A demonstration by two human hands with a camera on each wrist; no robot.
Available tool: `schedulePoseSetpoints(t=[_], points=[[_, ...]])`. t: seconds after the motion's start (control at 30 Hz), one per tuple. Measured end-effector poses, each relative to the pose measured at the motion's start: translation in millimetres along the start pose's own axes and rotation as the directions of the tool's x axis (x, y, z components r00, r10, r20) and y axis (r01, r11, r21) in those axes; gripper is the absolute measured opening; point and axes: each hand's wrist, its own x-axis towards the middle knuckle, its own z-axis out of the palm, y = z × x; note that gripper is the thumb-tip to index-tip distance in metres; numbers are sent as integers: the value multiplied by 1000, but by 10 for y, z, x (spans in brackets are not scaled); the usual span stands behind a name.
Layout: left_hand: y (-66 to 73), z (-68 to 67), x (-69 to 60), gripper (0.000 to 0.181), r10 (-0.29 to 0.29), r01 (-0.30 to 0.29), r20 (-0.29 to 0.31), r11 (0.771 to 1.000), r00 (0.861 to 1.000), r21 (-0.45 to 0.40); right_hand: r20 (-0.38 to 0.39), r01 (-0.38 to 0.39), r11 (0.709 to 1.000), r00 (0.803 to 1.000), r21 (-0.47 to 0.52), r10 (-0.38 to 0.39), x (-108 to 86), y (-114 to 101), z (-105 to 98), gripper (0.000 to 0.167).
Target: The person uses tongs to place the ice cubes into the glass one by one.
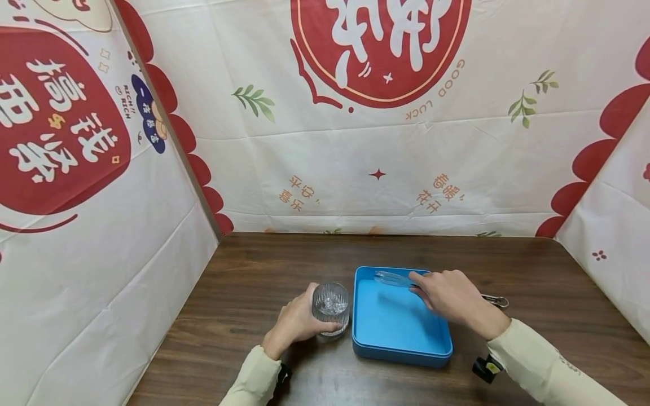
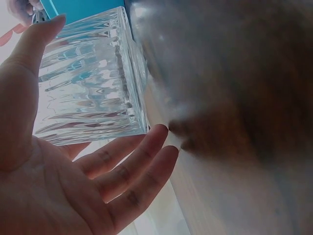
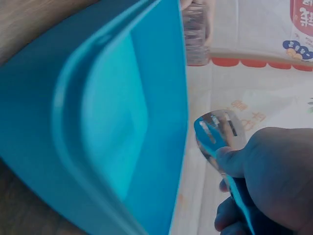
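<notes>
A ribbed clear drinking glass [image 1: 330, 304] stands left of the blue box, and my left hand [image 1: 297, 318] holds it. In the left wrist view the thumb lies along one side of the glass [image 2: 93, 78] and the fingers are on the other. Whether anything is inside it I cannot tell. Above the open blue box [image 1: 396, 338], my right hand [image 1: 449, 296] grips shiny metal tongs [image 1: 393, 278]. Their slotted head [image 3: 215, 132] shows in the right wrist view, and their looped end [image 1: 495, 300] sticks out behind the hand. I see nothing between the tong heads.
The dark wooden table [image 1: 244, 282] extends around the box. Printed white cloth [image 1: 355, 169] hangs behind it, with more cloth at the left [image 1: 127, 270] and right [image 1: 609, 225]. A small black device [image 1: 486, 369] is strapped at the right wrist.
</notes>
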Motion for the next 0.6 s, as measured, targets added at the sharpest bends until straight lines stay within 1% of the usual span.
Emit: schedulePoseSetpoints(t=[0.23, 0.47, 0.6], points=[[-3, 2, 0, 84, 3, -3, -1, 1000, 1000, -9, -8, 9, 1000, 1000, 9, -9, 88, -32, -111, 16], [-2, 0, -1, 83, -1, 1, -5, 1000, 1000, 1, -34, 46, 999, 998, 7, -46, 192, -84, -202, 17], [0, -3, 4, 83, 3, -3, -9, 1000, 1000, 2, -36, 58, 998, 998, 8, -58, 254, -146, -250, 17]])
